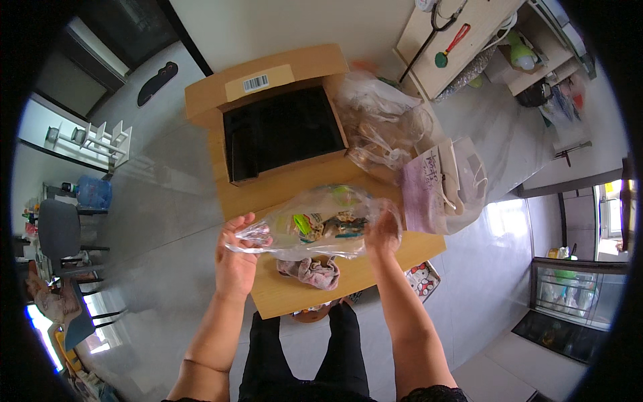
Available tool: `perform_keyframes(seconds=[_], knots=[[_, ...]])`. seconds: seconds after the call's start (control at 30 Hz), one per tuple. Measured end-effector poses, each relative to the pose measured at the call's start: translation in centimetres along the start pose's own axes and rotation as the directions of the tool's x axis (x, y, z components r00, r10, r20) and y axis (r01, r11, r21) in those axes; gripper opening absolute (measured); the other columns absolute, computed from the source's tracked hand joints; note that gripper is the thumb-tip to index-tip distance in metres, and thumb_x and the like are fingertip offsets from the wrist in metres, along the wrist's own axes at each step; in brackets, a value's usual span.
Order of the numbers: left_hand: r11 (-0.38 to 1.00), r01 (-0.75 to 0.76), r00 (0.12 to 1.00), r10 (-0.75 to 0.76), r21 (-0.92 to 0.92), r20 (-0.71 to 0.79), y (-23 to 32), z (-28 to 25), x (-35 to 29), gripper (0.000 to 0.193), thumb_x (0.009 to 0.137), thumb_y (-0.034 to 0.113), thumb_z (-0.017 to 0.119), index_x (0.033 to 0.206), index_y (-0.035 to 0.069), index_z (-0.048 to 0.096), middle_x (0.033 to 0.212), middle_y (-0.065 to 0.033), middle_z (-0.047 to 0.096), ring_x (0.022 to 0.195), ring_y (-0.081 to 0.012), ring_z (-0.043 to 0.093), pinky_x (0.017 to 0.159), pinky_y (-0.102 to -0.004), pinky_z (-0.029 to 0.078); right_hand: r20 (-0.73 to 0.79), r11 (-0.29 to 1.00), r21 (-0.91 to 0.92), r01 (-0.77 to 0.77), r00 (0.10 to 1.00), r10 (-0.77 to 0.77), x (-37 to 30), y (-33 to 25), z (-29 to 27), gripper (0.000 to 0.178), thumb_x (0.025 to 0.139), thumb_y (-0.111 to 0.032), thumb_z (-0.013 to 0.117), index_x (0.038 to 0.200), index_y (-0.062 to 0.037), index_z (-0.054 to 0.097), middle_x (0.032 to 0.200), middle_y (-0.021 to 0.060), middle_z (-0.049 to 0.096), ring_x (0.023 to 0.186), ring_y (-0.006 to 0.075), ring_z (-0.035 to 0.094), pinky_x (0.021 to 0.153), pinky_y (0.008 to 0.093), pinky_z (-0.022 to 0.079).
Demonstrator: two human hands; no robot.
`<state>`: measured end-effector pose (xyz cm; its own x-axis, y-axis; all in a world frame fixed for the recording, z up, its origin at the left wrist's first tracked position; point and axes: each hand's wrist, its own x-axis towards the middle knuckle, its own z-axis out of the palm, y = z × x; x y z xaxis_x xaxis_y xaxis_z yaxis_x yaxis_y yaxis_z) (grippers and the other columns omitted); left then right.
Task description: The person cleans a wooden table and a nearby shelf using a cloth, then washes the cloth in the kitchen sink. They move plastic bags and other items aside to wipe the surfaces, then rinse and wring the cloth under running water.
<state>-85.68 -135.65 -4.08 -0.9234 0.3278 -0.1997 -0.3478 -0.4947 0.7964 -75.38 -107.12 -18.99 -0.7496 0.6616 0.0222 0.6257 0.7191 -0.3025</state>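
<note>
A clear plastic bag [278,224] is stretched sideways between my hands over the near part of the wooden table. Inside it, or seen through it, lie small packaged items [328,226] with bright green and dark parts; their kind is blurred by the film. My left hand [236,242] pinches the gathered, twisted left end. At the right end my right hand [383,231] grips the bag, its fingers partly covered by the film; whether it is inside or behind is unclear. Just below the bag a crumpled pinkish cloth [313,273] rests on the table.
An opened cardboard box [268,87] with a black inside stands at the table's [365,179] far side. Beside it are a heap of clear plastic bags [382,120] and a white-and-lilac paper bag [423,191]. A pale cabinet [462,50] stands at the far right.
</note>
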Motion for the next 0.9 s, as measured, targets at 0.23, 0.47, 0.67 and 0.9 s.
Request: perform_keyframes(seconds=[0.23, 0.47, 0.67, 0.9], knots=[[0.992, -0.045, 0.996, 0.036, -0.119, -0.078, 4.1, -2.0, -0.2, 0.047, 0.085, 0.049, 0.058, 0.108, 0.009, 0.055, 0.117, -0.0128, 0.054, 0.099, -0.0281, 0.059, 0.088, -0.0408, 0.05, -0.187, 0.939, 0.282, 0.195, 0.971, -0.146, -1.7, -5.6, -14.3, 0.081, 0.07, -0.011, 0.073, 0.136, 0.0048, 0.029, 0.142, 0.0285, 0.028, 0.129, 0.0412, 0.032, 0.106, 0.0414, 0.028], [0.978, -0.07, 0.996, 0.058, -0.195, -0.066, 6.5, -0.5, 1.1, 0.049, 0.086, 0.051, 0.056, 0.106, 0.006, 0.054, 0.117, -0.0149, 0.054, 0.108, -0.0298, 0.055, 0.094, -0.0403, 0.047, 0.395, 0.823, 0.532, 0.199, 0.802, -0.449, -1.6, -7.3, -19.5, 0.045, 0.078, -0.029, 0.07, 0.109, 0.0016, 0.058, 0.097, 0.0257, 0.061, 0.093, 0.0373, 0.06, 0.079, 0.0401, 0.047], [0.934, 0.102, 0.994, -0.105, -0.341, 0.011, 5.4, 0.4, 1.8, 0.044, 0.089, 0.047, 0.052, 0.103, 0.005, 0.055, 0.115, -0.0172, 0.056, 0.11, -0.0318, 0.054, 0.095, -0.0424, 0.047, 0.493, 0.954, 0.295, -0.059, 0.864, -0.099, 6.5, -8.2, -15.3, 0.033, 0.079, -0.035, 0.068, 0.097, -0.0064, 0.067, 0.081, 0.0187, 0.066, 0.076, 0.0267, 0.066, 0.064, 0.0332, 0.05], [0.849, 0.176, 0.984, -0.141, -0.498, 0.107, 6.0, -3.0, 4.3, 0.046, 0.091, 0.047, 0.048, 0.108, 0.004, 0.054, 0.121, -0.0199, 0.055, 0.114, -0.0374, 0.052, 0.097, -0.0481, 0.044, 0.037, 0.993, 0.121, -0.006, 0.999, 0.002, 23.1, -8.8, -3.0, 0.076, 0.081, -0.038, 0.067, 0.143, -0.019, 0.028, 0.151, 0.0153, 0.013, 0.133, 0.0354, 0.027, 0.101, 0.0467, 0.037]])
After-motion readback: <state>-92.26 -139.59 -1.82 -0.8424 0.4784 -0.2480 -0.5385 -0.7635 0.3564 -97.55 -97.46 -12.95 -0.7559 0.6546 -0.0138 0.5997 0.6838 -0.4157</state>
